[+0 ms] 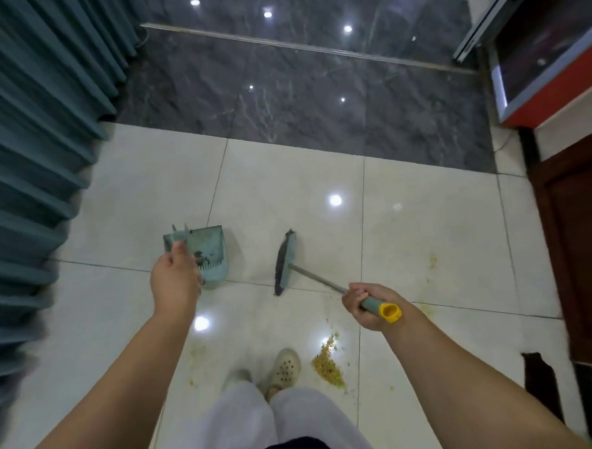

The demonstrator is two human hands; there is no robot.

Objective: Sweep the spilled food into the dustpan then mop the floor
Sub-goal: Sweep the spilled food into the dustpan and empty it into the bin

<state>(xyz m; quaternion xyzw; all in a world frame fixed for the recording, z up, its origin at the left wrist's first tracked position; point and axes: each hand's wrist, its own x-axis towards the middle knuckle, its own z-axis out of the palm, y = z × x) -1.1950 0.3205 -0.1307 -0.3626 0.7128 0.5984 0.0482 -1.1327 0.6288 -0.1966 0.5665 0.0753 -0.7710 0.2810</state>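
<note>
A teal dustpan point(209, 250) hangs over the white tiles, and my left hand point(174, 278) grips its handle from above. My right hand point(365, 304) grips the broom's grey-green handle near its yellow end cap. The broom point(284, 262) has a teal head with dark bristles, which sits on the floor just right of the dustpan. A pile of yellowish spilled food point(327, 361) lies on the tiles beside my right foot. Thinner smears of food point(432, 261) lie further right, with another faint smear point(196, 349) to the left of my feet.
A teal curtain point(33, 145) hangs along the left. Dark marble floor point(298, 97) with a metal door track point(313, 48) lies ahead. A red cabinet point(550, 63) and a brown wooden door point(580, 243) stand on the right. My feet point(281, 367) are near the spill.
</note>
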